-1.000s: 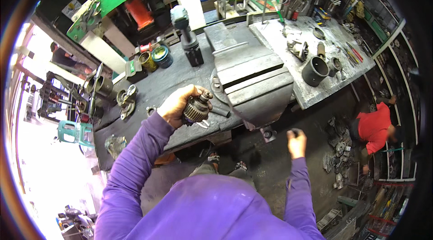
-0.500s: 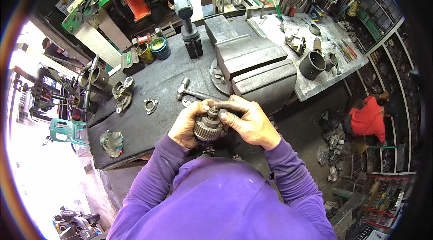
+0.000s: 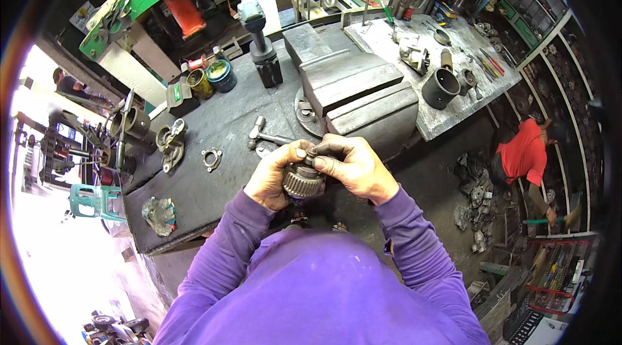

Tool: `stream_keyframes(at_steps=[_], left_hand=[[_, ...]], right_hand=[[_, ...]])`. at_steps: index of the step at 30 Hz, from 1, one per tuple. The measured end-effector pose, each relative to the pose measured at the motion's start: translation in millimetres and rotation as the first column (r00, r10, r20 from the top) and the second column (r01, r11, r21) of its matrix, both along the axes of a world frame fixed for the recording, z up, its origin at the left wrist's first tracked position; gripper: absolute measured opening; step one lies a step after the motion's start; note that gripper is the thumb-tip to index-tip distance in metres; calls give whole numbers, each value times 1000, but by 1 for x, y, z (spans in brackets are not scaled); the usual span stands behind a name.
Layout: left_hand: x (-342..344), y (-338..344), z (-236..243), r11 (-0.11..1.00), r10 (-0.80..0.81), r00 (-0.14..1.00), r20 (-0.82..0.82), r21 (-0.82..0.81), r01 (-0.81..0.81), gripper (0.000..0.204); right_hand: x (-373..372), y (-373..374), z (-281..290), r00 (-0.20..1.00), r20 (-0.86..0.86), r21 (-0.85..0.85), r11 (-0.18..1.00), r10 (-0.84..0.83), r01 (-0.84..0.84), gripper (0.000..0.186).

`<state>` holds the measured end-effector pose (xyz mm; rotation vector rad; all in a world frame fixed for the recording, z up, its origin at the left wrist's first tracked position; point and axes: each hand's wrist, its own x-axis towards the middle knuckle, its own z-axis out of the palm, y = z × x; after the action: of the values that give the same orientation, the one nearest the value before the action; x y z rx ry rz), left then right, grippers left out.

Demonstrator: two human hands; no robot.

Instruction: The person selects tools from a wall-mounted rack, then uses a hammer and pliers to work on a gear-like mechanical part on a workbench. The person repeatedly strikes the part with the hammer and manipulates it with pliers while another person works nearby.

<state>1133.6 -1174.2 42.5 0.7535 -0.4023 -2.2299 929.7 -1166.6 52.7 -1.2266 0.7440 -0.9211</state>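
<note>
A ribbed metal armature (image 3: 302,184) with a stepped shaft is held upright in front of my chest, off the bench's near edge. My left hand (image 3: 272,180) is closed around its left side, the thumb lying near the shaft. My right hand (image 3: 355,167) pinches the shaft's upper end between thumb and curled forefinger. Its lower part is hidden by my hands and the purple clothing. Just beyond my hands a ball-peen hammer (image 3: 267,136) lies on the dark bench (image 3: 214,121), close to the base of a large vise (image 3: 359,95).
A three-lobed metal flange (image 3: 211,159), a metal housing (image 3: 171,144) and a dirty rag (image 3: 159,215) lie on the bench's left. Behind stand two open cans (image 3: 221,76) and a cordless impact wrench (image 3: 262,53). A person in red (image 3: 523,152) bends beside the shelves at right.
My right forefinger, stretched across the shaft before, is now curled at its tip. The view has shifted slightly. At right, the person in red has lowered an arm.
</note>
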Motion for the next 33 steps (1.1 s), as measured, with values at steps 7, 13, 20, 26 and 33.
stream_keyframes(at_steps=[7, 13, 20, 26, 33], left_hand=[[-5, -17, 2, 997, -52, 999, 8, -59, 53, 39], [-3, -29, 12, 986, -119, 990, 80, -110, 127, 25], [-4, -36, 24, 969, -166, 970, 176, -154, 194, 37], [-5, -55, 20, 958, -195, 958, 211, -169, 232, 38], [5, -90, 5, 968, -223, 926, 303, -44, 248, 20]], right_hand=[[-4, -6, -2, 988, -52, -115, 984, -143, 137, 20], [0, -6, -4, 985, 3, -25, 985, -171, 171, 22], [0, 2, 2, 975, 20, -76, 972, -223, 224, 26], [-6, -3, 12, 966, -64, -109, 964, -249, 241, 37], [-51, 55, -46, 875, -155, 41, 882, -459, 470, 36]])
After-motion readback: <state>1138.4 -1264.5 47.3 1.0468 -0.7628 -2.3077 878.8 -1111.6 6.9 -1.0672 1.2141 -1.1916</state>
